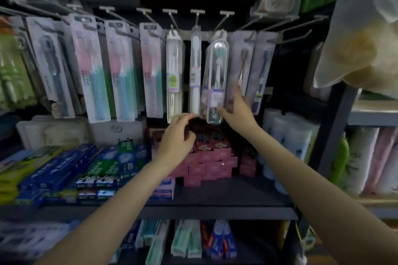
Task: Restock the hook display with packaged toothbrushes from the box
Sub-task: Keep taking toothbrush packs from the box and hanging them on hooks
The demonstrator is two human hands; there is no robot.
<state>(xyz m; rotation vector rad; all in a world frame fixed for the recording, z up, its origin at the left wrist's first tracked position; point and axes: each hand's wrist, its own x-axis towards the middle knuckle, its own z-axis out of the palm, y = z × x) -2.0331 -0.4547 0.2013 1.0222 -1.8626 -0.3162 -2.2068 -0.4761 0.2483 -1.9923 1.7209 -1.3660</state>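
Observation:
Packaged toothbrushes hang in a row from metal hooks [197,15] across the display. A clear rounded toothbrush case [215,79] hangs tilted near the middle, next to a slim white toothbrush pack [195,71]. My right hand [237,105] is raised at the lower right edge of the clear case, index finger stretched up, thumb touching the case's bottom. My left hand [178,135] is just below the slim white pack, fingers curled, fingertips at its lower end. The box is out of view.
Pink and red cartons [206,157] are stacked on the dark shelf [215,200] under the hooks, with blue and green toothpaste boxes [64,170] to the left. Paper rolls [288,135] stand at the right. A pale bag [361,49] hangs at upper right.

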